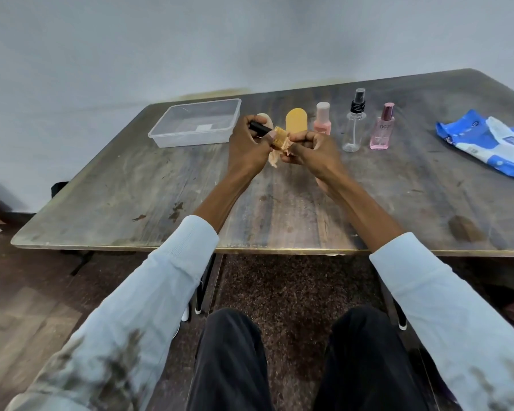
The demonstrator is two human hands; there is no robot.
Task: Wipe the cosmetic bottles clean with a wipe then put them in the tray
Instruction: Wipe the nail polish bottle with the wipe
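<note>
A person's left hand [247,143] grips a small amber bottle [279,138] by its black cap; its long axis runs from ten o'clock to four; the right hand [307,149] pinches a wipe [275,158] against its body; the empty tray [172,134] lies at ten o'clock, nearer the left hand.

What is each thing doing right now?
Left hand: grips the amber bottle.
Right hand: pinches the wipe.
Amber bottle: held, being wiped.
Wipe: crumpled against the bottle.
Tray: empty, no lid.
Spray bottle: upright, looks empty.
Wipes packet: open.
</note>
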